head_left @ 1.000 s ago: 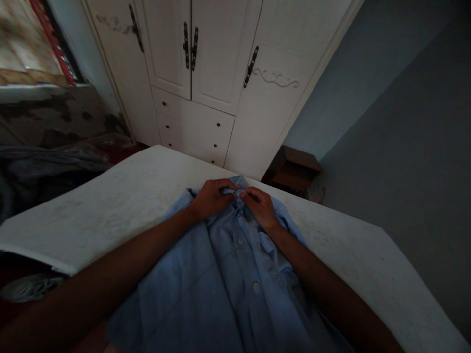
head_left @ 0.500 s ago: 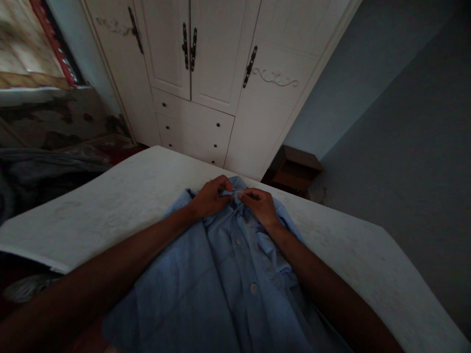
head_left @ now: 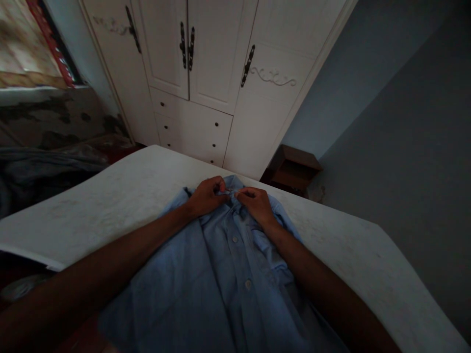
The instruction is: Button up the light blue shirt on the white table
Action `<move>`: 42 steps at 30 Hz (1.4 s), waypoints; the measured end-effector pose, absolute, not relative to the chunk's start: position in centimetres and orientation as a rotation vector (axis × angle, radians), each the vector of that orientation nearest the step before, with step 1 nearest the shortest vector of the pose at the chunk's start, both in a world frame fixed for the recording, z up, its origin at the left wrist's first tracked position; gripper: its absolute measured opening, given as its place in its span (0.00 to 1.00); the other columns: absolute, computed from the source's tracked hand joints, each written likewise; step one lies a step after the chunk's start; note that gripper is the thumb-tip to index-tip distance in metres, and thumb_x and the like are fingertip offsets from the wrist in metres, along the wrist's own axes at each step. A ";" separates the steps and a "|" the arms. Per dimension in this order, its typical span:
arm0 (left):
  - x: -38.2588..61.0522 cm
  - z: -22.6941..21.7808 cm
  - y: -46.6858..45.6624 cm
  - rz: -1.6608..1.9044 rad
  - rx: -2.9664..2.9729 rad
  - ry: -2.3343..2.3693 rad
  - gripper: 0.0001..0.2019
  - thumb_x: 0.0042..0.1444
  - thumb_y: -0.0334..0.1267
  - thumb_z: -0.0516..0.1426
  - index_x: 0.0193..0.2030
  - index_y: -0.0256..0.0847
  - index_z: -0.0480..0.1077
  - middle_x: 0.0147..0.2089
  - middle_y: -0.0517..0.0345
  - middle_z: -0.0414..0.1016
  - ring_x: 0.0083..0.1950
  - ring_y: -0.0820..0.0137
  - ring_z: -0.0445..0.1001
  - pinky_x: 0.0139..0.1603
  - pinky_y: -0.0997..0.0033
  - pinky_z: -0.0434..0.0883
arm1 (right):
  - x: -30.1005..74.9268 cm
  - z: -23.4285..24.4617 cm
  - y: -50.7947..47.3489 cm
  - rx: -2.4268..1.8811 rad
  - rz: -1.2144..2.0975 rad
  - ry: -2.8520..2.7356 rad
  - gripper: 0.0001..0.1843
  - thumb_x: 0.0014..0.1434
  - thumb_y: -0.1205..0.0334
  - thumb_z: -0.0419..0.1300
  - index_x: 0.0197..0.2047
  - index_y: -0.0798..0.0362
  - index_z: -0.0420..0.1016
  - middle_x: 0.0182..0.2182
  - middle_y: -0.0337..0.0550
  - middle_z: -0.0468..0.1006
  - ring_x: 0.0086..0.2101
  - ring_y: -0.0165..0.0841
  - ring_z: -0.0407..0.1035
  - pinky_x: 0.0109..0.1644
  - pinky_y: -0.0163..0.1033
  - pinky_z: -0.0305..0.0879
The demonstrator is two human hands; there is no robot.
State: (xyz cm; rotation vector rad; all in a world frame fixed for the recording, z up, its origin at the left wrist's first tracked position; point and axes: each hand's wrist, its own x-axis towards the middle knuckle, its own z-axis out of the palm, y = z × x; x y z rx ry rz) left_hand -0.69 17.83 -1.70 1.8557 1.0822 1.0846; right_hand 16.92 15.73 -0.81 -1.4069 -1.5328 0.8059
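Note:
A blue button-up shirt (head_left: 217, 274) lies front side up, its collar end toward the far edge of the table and its lower part toward me. My left hand (head_left: 208, 196) pinches the shirt's cloth near the collar from the left. Close beside it, my right hand (head_left: 256, 203) pinches the same area from the right, thumb and fingertips together. Whatever small part sits between the fingertips is hidden. Below the hands, two pale buttons (head_left: 248, 284) show on the front placket, which is wrinkled near the top.
The shirt rests on a white, stained table (head_left: 132, 191). Beyond it stands a white wardrobe (head_left: 191, 122) with dark handles and drawers. A brown open box-like cabinet (head_left: 298, 166) is by the wall at right. Dark cloth (head_left: 44, 171) is heaped at left.
Both hands keep their pinch at the collar, with the fingertips shifting only slightly. The whole view has drifted a little, so the shirt appears slightly further left.

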 end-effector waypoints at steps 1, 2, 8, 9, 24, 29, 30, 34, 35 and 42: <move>-0.7 -1.7 17.8 1.088 1.844 1.079 0.11 0.43 0.36 0.60 0.26 0.42 0.59 0.26 0.63 0.68 0.30 0.71 0.68 0.31 0.73 0.65 | 17.0 -0.9 15.8 -1.398 0.814 -1.529 0.07 0.47 0.58 0.63 0.26 0.53 0.79 0.23 0.38 0.79 0.26 0.31 0.71 0.31 0.34 0.64; -0.7 -1.7 17.8 1.090 1.834 1.074 0.11 0.43 0.36 0.60 0.26 0.42 0.59 0.26 0.63 0.68 0.31 0.71 0.69 0.32 0.73 0.65 | 17.0 -1.0 15.8 -1.384 0.818 -1.528 0.08 0.47 0.58 0.63 0.26 0.53 0.79 0.23 0.38 0.78 0.26 0.31 0.71 0.31 0.34 0.64; -0.5 -1.5 17.5 1.079 1.851 1.100 0.13 0.42 0.39 0.62 0.32 0.41 0.63 0.30 0.63 0.69 0.32 0.71 0.69 0.34 0.71 0.65 | 17.3 -1.6 16.0 -1.292 0.841 -1.546 0.08 0.48 0.56 0.62 0.26 0.52 0.78 0.24 0.37 0.78 0.26 0.30 0.70 0.32 0.33 0.64; -0.4 -1.5 17.5 1.083 1.867 1.122 0.13 0.42 0.40 0.63 0.33 0.41 0.64 0.31 0.63 0.69 0.33 0.71 0.69 0.34 0.71 0.65 | 17.3 -1.7 16.0 -1.276 0.850 -1.550 0.08 0.48 0.56 0.62 0.26 0.52 0.77 0.24 0.37 0.77 0.26 0.30 0.70 0.32 0.33 0.64; -0.3 -0.6 16.8 1.081 2.011 1.208 0.11 0.42 0.35 0.61 0.31 0.42 0.63 0.27 0.67 0.66 0.28 0.74 0.63 0.29 0.74 0.59 | 17.1 -1.7 15.7 -1.161 0.842 -1.584 0.11 0.51 0.52 0.63 0.27 0.52 0.74 0.24 0.37 0.74 0.26 0.29 0.67 0.32 0.34 0.63; -0.2 -0.6 16.8 1.068 1.998 1.176 0.11 0.44 0.35 0.61 0.32 0.42 0.62 0.28 0.67 0.66 0.29 0.73 0.65 0.30 0.74 0.60 | 17.1 -1.4 15.6 -1.181 0.794 -1.630 0.10 0.53 0.53 0.61 0.29 0.52 0.75 0.26 0.38 0.76 0.28 0.30 0.69 0.34 0.34 0.64; -0.2 -0.6 16.7 1.074 1.988 1.173 0.11 0.44 0.35 0.61 0.32 0.42 0.61 0.29 0.66 0.66 0.30 0.73 0.65 0.31 0.74 0.61 | 17.1 -1.3 15.6 -1.196 0.787 -1.636 0.11 0.52 0.53 0.61 0.29 0.52 0.75 0.25 0.38 0.76 0.27 0.30 0.69 0.33 0.34 0.64; 0.1 -0.7 16.7 1.095 1.973 1.176 0.10 0.45 0.33 0.60 0.32 0.42 0.61 0.31 0.64 0.68 0.33 0.72 0.67 0.35 0.73 0.63 | 17.1 -1.2 15.8 -1.248 0.797 -1.619 0.11 0.52 0.53 0.60 0.28 0.52 0.75 0.24 0.38 0.76 0.26 0.30 0.68 0.32 0.34 0.64; 0.2 -0.7 16.7 1.097 1.973 1.178 0.10 0.46 0.33 0.60 0.32 0.42 0.61 0.32 0.64 0.68 0.33 0.71 0.68 0.35 0.73 0.64 | 17.2 -1.2 15.9 -1.265 0.800 -1.609 0.11 0.51 0.53 0.60 0.28 0.52 0.75 0.24 0.38 0.76 0.26 0.30 0.68 0.31 0.34 0.64; 0.5 -0.7 16.6 1.094 1.920 1.220 0.12 0.45 0.33 0.60 0.33 0.43 0.60 0.31 0.64 0.69 0.34 0.69 0.70 0.35 0.71 0.65 | 17.2 -1.6 16.4 -1.363 0.779 -1.564 0.10 0.50 0.55 0.61 0.26 0.53 0.76 0.23 0.38 0.76 0.26 0.30 0.69 0.31 0.33 0.63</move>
